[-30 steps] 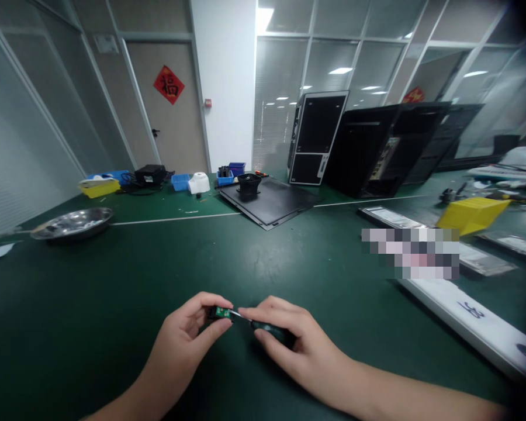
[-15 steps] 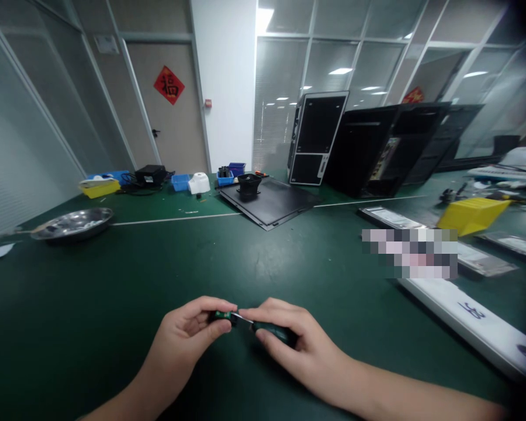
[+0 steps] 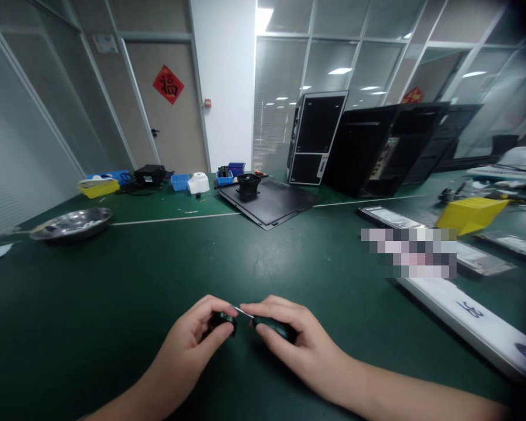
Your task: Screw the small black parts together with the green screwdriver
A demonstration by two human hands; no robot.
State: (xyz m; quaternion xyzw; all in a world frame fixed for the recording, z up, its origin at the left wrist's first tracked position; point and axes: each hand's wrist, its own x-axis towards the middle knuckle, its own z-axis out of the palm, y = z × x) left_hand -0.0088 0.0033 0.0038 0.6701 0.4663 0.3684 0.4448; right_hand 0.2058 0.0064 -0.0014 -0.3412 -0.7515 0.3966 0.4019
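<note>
My left hand [image 3: 199, 330] pinches a small dark part with a green circuit board [image 3: 222, 318] between thumb and fingers; much of the part is hidden by them. My right hand [image 3: 289, 333] is wrapped round the dark green handle of a screwdriver [image 3: 274, 327]. Its thin metal shaft points left and its tip reaches my left index finger, just above the part. Whether the tip touches the part I cannot tell. Both hands are held over the green table [image 3: 158, 280], near its front.
A metal bowl [image 3: 72, 224] stands at left. At the back, a black panel [image 3: 272, 202] carries a black holder [image 3: 248, 185]. Computer cases [image 3: 318, 140] stand behind it. To the right lie a long white box [image 3: 469, 316], silver-labelled drives [image 3: 392, 217] and a yellow bin [image 3: 471, 215].
The small part has tilted in my left fingers, so less of its green board shows. The screwdriver tip has shifted slightly upward, from the part's end to the left fingertip.
</note>
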